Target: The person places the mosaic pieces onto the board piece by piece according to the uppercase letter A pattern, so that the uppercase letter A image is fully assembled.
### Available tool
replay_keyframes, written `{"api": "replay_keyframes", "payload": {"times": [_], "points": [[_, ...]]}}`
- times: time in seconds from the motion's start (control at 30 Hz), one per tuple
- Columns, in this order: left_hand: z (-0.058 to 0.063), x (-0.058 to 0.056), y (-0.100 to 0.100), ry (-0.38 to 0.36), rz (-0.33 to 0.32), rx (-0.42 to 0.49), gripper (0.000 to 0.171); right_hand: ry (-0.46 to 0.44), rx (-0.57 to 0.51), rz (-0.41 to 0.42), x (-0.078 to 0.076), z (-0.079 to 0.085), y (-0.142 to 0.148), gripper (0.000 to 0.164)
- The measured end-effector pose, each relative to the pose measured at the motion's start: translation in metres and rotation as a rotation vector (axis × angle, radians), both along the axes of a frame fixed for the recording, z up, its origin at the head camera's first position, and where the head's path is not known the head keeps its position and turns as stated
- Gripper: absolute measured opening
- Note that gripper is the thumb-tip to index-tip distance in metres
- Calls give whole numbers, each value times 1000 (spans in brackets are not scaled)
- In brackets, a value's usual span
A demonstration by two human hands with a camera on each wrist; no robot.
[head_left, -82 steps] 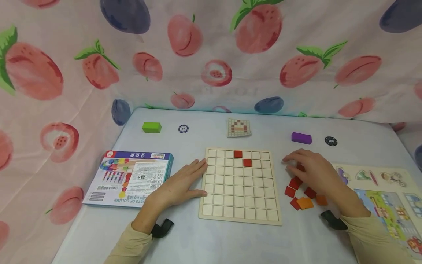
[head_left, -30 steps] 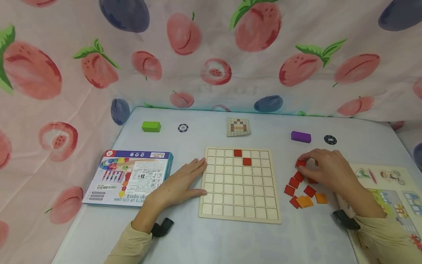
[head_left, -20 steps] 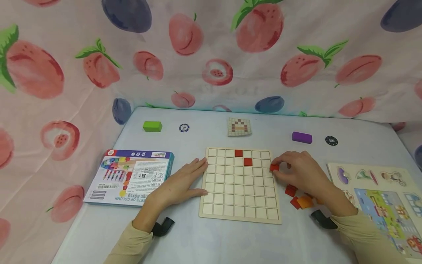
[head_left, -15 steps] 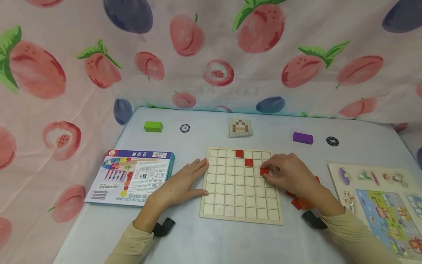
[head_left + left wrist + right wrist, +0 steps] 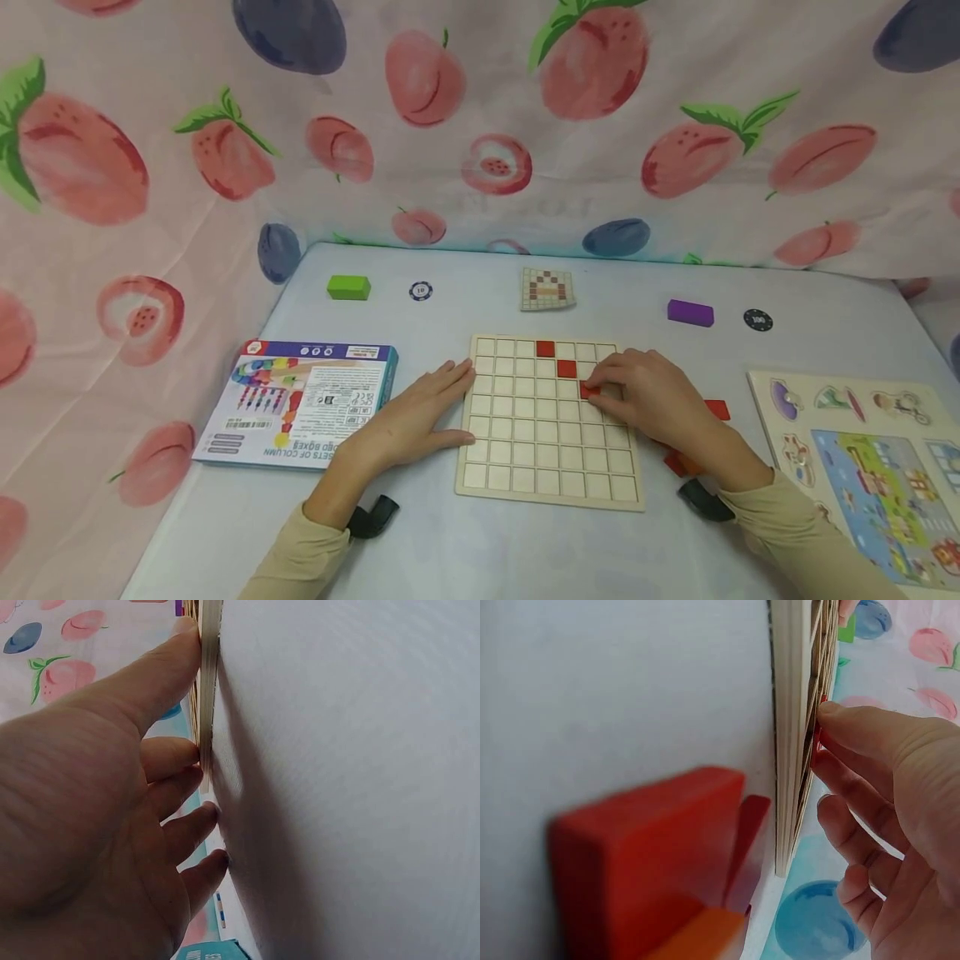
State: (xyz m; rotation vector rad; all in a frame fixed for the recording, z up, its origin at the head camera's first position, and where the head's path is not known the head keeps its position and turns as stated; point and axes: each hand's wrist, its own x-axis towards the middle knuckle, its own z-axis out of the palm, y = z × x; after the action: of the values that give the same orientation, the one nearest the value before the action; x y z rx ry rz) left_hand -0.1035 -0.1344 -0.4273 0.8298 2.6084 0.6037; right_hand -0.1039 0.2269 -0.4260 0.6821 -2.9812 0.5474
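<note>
A wooden grid board (image 5: 521, 429) lies mid-table with two red square tiles in its cells, one in the top row (image 5: 545, 349) and one in the second (image 5: 567, 368). My right hand (image 5: 647, 396) pinches another red tile (image 5: 589, 390) between thumb and fingers at the third row, diagonally below those two. In the right wrist view that tile (image 5: 816, 754) meets the board's face; whether it is fully seated is hidden. My left hand (image 5: 414, 415) touches the board's left edge with extended fingers; the left wrist view shows its thumb (image 5: 169, 671) against the edge.
Loose red tiles (image 5: 717, 409) and orange ones lie right of the board, partly under my right forearm. A patterned card (image 5: 547, 304), green block (image 5: 348, 288), purple block (image 5: 690, 313) and two chips lie behind. A box (image 5: 262, 442) stands left, a picture puzzle (image 5: 761, 408) right.
My right hand has picked a red tile from the loose pile and carried it left onto the board, into the third row. My left hand has stayed at the board's edge.
</note>
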Motion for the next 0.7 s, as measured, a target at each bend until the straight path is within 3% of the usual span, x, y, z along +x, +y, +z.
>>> {"api": "replay_keyframes", "payload": {"times": [0.37, 0.7], "points": [[-2, 0, 1, -1, -5, 19, 87, -13, -21, -17, 1, -6, 4, 20], [-1, 0, 1, 4, 5, -2, 88, -67, 4, -105, 20, 1, 40, 30]]}}
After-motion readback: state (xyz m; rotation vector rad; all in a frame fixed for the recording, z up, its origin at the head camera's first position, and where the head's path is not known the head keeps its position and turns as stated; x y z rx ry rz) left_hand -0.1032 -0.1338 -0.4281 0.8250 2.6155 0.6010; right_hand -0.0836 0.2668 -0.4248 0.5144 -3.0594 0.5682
